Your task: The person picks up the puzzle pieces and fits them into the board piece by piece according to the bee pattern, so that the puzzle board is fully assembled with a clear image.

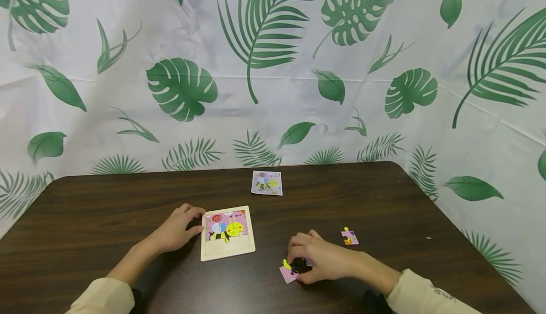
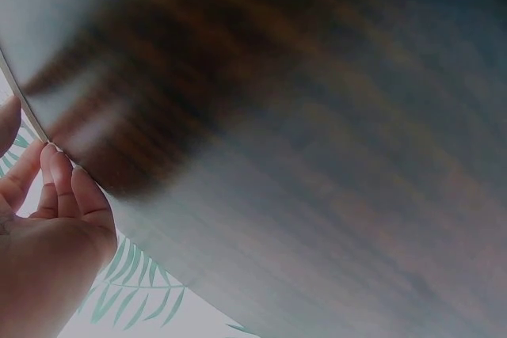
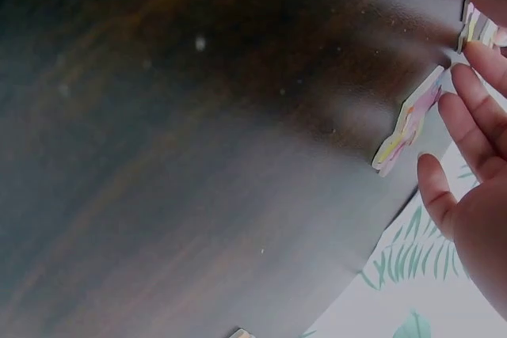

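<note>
A wooden puzzle board point(image 1: 228, 252) lies on the table, partly filled with a bee picture; bare wood shows along its lower part. My left hand point(image 1: 175, 231) rests at the board's left edge, thumb and fingers touching its rim. Right of the board, my right hand point(image 1: 322, 258) pinches a pink and yellow puzzle piece point(image 1: 288, 273) between thumb and forefinger, low at the tabletop. Another puzzle piece point(image 3: 408, 120) lies under that hand's other fingers, mostly hidden in the head view. Farther right sits a loose pink jigsaw piece point(image 1: 350, 238).
Behind the board lies a small picture card point(image 1: 267, 183) with the same bee. The dark wood-grain table point(image 1: 128, 195) ends at a white cloth point(image 1: 290, 129) printed with green leaves.
</note>
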Action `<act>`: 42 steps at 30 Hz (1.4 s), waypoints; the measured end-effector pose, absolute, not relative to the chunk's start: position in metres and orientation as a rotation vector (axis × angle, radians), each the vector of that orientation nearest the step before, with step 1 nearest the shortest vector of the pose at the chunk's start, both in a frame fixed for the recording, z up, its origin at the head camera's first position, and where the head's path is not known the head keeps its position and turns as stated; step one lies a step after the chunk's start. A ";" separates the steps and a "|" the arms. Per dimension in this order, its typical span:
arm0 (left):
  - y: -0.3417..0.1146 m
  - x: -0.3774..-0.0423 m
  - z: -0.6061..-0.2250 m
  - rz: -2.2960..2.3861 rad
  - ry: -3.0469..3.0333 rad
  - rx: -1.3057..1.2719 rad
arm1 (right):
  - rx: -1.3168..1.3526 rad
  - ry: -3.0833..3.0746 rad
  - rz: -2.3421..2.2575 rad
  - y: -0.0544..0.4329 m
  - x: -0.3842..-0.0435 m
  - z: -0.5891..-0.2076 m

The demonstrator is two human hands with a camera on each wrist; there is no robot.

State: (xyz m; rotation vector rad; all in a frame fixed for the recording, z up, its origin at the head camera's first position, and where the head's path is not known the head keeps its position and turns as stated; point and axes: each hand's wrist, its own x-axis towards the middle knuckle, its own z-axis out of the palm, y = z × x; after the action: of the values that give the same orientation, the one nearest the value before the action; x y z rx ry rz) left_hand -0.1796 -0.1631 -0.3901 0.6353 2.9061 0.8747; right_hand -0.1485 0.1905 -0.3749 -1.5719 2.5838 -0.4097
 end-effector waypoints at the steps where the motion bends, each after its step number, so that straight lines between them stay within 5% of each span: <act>1: -0.163 -0.180 -0.390 0.879 2.908 0.639 | -1.576 2.585 -0.411 0.190 -0.148 -0.375; 42: -0.162 -0.179 -0.388 0.853 2.895 0.595 | -1.344 2.542 -0.532 0.168 -0.166 -0.363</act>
State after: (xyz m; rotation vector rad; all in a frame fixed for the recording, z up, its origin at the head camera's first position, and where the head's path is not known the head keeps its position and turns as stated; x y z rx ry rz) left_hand -0.1789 -0.1622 -0.3880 0.5947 2.8946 0.8527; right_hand -0.1661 0.1684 -0.3629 -1.3443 2.5424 -0.5315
